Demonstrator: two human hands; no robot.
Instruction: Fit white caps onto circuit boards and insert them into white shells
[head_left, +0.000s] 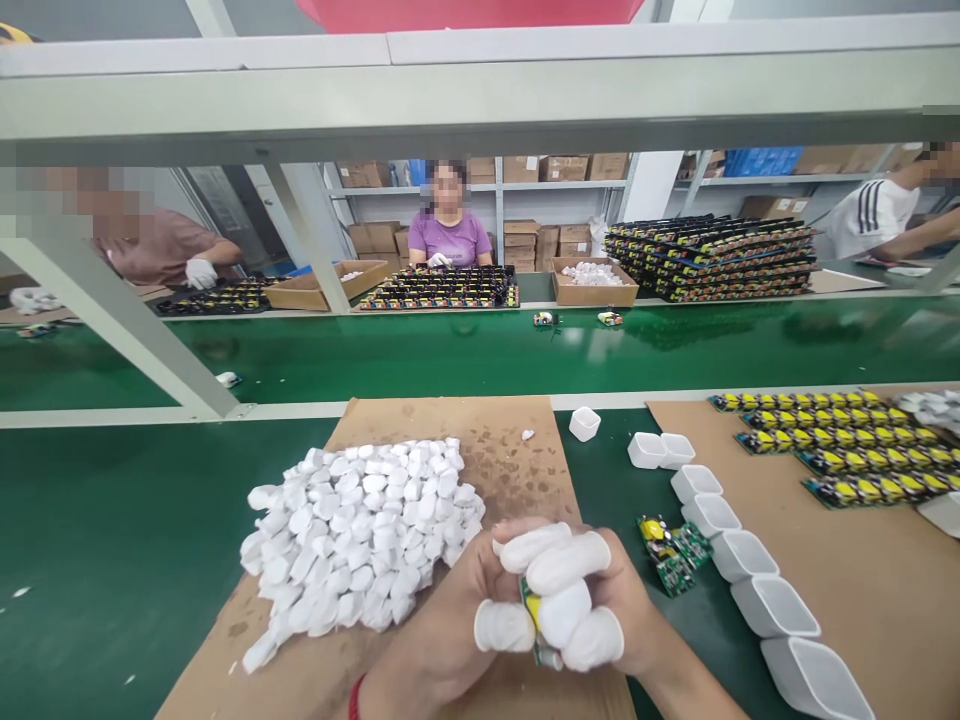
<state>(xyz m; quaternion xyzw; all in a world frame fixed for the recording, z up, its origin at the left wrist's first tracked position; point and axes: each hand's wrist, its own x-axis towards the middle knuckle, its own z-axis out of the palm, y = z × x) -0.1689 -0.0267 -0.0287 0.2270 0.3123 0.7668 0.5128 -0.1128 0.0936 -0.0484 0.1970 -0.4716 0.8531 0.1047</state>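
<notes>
My left hand (478, 588) and my right hand (626, 602) meet low in the view, white covers on their fingertips. Between them they grip a small circuit board (531, 603); only its green edge, a yellow part and a bit of its lower end show. A rounded white piece (564, 612) sits against the board among the fingertips, and the fingers partly hide it. Left of my hands a large pile of white wads (360, 530) lies on a cardboard sheet (517, 440). To the right, loose circuit boards (673, 552) lie on the green surface.
White plastic cups (742, 555) form a slanting row at the right. Beyond them, rows of yellow-topped boards (832, 425) rest on cardboard. A green belt (420, 350) crosses behind, with co-workers (448, 235) and stacked trays (709, 260) on its far side. A white beam (480, 95) spans overhead.
</notes>
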